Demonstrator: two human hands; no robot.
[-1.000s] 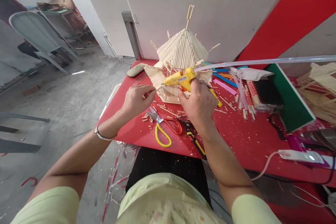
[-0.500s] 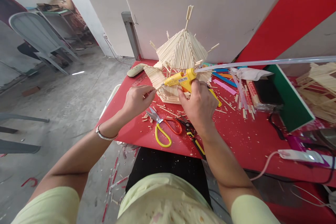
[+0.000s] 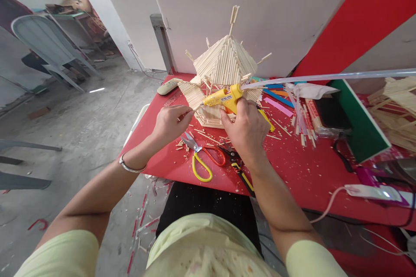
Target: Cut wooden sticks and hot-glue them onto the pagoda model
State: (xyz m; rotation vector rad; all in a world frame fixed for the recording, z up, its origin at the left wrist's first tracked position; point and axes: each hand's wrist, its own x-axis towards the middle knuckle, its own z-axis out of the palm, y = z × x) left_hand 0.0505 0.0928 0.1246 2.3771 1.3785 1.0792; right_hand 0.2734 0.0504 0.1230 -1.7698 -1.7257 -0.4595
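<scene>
My right hand (image 3: 248, 132) is wrapped round a yellow hot glue gun (image 3: 230, 98), whose nozzle points left. A long clear glue stick (image 3: 308, 78) runs out of its back end to the right. Close to the nozzle, my left hand (image 3: 172, 123) pinches a small thin wooden stick (image 3: 195, 111) between thumb and finger. Behind both hands stands a pavilion model (image 3: 221, 62) built of thin sticks, with a pointed roof; the glue gun hides part of its lower half. Below the hands lie scissors (image 3: 202, 162) with red and yellow handles, and black and yellow pliers (image 3: 242, 175).
Stick offcuts and crumbs litter the red table (image 3: 279, 173). On the right are bundled sticks (image 3: 302, 125), a green board (image 3: 365, 125), a power strip (image 3: 373, 192) and another stick model (image 3: 396, 117). A pale remote-like object (image 3: 168, 87) lies at the back left.
Almost nothing differs: both hands keep their places, with the glue gun nozzle still near the stick. The long glue stick has shifted very slightly.
</scene>
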